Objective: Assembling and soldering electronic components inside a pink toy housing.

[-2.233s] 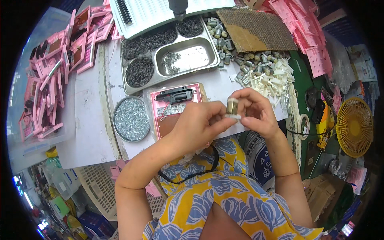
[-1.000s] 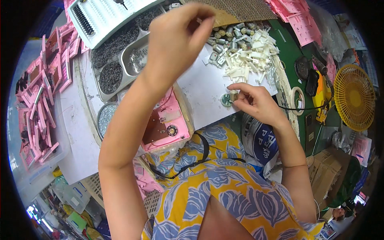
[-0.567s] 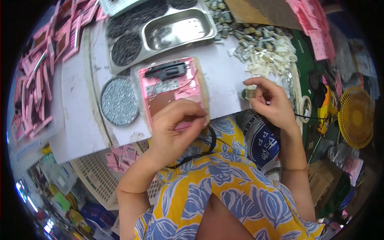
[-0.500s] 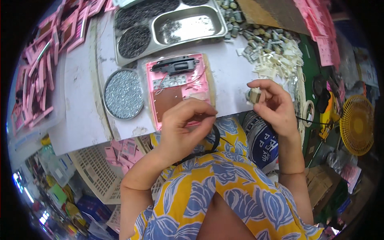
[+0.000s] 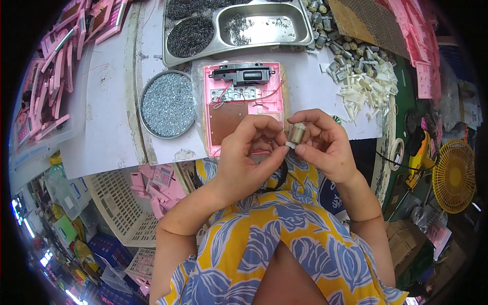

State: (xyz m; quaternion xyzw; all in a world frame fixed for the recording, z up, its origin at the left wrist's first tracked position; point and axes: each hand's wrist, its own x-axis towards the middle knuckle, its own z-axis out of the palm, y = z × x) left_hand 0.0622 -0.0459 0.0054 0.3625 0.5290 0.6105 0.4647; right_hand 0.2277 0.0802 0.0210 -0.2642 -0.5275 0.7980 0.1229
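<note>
Between the thumb and fingers of my right hand (image 5: 325, 147) is a small metal motor (image 5: 297, 133) with a white plastic piece at its lower end. My left hand (image 5: 254, 152) comes up close to it, fingers curled and thumb tip beside the white piece; whatever it pinches is too small or hidden to make out. Partly behind my left hand lies a pink plastic case half (image 5: 207, 81). It holds a black mechanism (image 5: 241, 74), a brown board (image 5: 226, 124), a metal plate and thin red and white wires.
A round dish (image 5: 141, 109) of small screws stands left of the case. Above it sits a metal tray (image 5: 213, 55) with dark springs. Motors (image 5: 351, 53) and white plastic parts (image 5: 363, 91) are heaped at right. Pink cases (image 5: 48, 96) pile up at far left; a yellow fan (image 5: 454, 175) stands right.
My right hand has moved left with the motor, up to my left hand, which has shifted slightly right. The view has shifted a little, so the table things appear further right.
</note>
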